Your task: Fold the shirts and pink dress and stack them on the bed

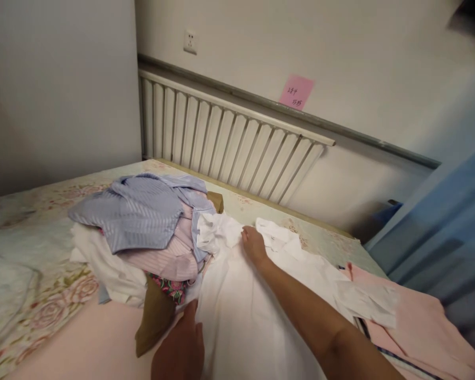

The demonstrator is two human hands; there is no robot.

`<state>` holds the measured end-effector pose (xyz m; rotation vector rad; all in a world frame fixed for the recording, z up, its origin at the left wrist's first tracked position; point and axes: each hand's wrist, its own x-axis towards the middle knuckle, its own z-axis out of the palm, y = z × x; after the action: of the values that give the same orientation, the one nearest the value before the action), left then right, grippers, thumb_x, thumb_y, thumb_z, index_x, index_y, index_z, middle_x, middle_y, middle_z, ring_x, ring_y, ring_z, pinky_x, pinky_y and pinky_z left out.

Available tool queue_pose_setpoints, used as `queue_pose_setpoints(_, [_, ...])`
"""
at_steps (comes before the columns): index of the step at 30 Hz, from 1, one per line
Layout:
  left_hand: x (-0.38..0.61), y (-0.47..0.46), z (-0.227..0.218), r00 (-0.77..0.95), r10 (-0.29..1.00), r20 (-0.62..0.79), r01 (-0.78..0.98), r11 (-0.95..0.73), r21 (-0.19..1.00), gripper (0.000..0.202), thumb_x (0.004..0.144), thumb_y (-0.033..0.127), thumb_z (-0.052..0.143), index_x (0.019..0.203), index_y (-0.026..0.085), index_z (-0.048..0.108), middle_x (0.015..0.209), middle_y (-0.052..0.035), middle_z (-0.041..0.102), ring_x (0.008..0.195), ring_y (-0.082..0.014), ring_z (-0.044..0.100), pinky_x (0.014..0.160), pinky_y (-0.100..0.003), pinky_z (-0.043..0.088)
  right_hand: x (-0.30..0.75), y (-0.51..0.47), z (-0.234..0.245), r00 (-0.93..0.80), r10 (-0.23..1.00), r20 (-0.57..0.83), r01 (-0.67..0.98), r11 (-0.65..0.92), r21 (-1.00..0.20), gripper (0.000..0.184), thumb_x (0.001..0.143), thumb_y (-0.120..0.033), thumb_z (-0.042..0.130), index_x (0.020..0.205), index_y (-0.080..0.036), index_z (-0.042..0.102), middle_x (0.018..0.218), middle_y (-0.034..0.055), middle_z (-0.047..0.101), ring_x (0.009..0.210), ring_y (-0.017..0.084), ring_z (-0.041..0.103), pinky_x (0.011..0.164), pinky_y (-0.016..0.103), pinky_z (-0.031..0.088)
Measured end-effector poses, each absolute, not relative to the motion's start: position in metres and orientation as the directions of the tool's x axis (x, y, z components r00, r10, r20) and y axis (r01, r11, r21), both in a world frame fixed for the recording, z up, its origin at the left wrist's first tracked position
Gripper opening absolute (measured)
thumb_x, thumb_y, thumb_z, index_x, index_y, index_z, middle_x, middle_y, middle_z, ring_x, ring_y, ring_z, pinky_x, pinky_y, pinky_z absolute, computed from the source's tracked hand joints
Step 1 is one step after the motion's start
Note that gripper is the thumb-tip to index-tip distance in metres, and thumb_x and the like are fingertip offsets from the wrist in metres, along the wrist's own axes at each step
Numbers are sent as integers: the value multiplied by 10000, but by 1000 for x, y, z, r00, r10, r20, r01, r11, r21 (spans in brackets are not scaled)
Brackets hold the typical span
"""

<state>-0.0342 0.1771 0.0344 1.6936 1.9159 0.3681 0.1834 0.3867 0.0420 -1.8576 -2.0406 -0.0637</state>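
Note:
A white shirt (237, 306) lies spread in front of me, its upper edge gathered and creased. My right hand (255, 245) reaches across it, with fingers closed on the cloth near the top. My left hand (180, 340) is low beside the shirt's left side, fingers stretched forward and apart from the thumb; it seems to hold nothing. Just beyond that hand is a heap of clothes, with a blue striped shirt (142, 211) on top, pink striped cloth (166, 258), white cloth (111, 269) and an olive-brown piece (156, 316).
Flowered sheeting (63, 316) covers the surface, with pink cloth (91, 343) at front left. Folded pink clothing (419, 322) lies at right. Behind stand a white radiator (221, 132) and a wall with a pink note (296, 92). A blue curtain (439, 227) hangs at right.

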Motion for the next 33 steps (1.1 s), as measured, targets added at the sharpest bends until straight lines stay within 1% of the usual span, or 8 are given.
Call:
queue_pose_setpoints(5, [-30,180,32,-38,957,-286,816,195,544,497,913,199,278,1402,151,351,1322,-136,567,1104,-187,609,873,-306,455,191,449,56,-82,971,224,973,126,-192,295,911,-173,455,1157,-171,618,1179,90,624,1125,188,545,990,293,377])
queue_pose_setpoints(9, [-30,183,28,-18,935,-355,816,219,534,522,914,208,303,1433,154,313,1313,-141,575,1083,-191,620,895,-309,444,197,477,43,-89,991,104,979,106,-175,268,912,-307,558,1135,-163,592,1148,75,609,1028,197,588,911,402,469])
queue_pose_setpoints(13, [-31,185,27,-36,922,-385,815,250,522,528,915,220,327,1441,185,310,1354,-124,543,1119,-184,600,901,-287,434,201,488,30,-55,997,57,985,64,-162,291,908,-362,572,1120,-163,581,1126,62,600,968,183,603,841,393,513])
queue_pose_setpoints(18, [-29,186,32,-42,908,-416,815,272,511,527,914,219,353,1440,209,313,1362,-113,537,1147,-187,584,884,-280,434,203,490,25,26,986,167,983,5,-181,198,923,-222,500,1058,-136,616,1038,91,640,979,206,605,861,370,481])
queue_pose_setpoints(22, [-28,186,33,-67,908,-414,811,291,507,507,913,211,355,1420,220,342,1330,-109,567,1119,-191,602,871,-289,439,200,484,23,45,961,271,974,18,-227,303,881,-103,409,1107,-93,610,1077,152,642,1056,239,579,909,348,441])
queue_pose_setpoints(27, [-30,186,30,-71,927,-368,810,269,521,500,897,220,367,1397,227,374,1296,-116,593,1117,-211,602,875,-316,446,192,461,19,-60,943,328,950,154,-271,453,845,-122,456,1295,-127,507,1273,109,579,1167,196,525,1012,312,393])
queue_pose_setpoints(30, [-31,186,27,-65,943,-326,800,244,548,501,883,225,386,1384,230,391,1310,-113,581,1134,-213,591,880,-315,446,186,428,12,-102,925,367,940,210,-268,483,876,-159,408,1352,-87,444,1363,143,505,1258,213,457,1076,357,345])
queue_pose_setpoints(33, [-32,185,25,-62,951,-303,801,228,554,495,882,227,383,1376,224,397,1300,-109,590,1123,-208,596,875,-313,445,183,383,-2,-147,912,382,935,255,-248,462,912,-222,373,1347,-91,461,1401,149,467,1308,228,411,1104,396,314])
